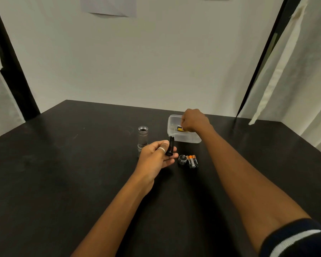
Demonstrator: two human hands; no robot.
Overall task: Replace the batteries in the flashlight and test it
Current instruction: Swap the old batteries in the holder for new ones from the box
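No text is reading clearly anywhere in this view. The black-and-copper batteries (192, 161), lying just at 3 o'clock of the tail cap (182, 159), are carrying pale print along their bodies, but it is showing too small and blurred to make out. The yellow-and-black battery (180, 129) in the clear tub (171, 125), at 12 o'clock from them, is likewise showing only an illegible label.

A black table (82, 164) stands against a white wall (156, 62), pale curtains (295, 80) at right.
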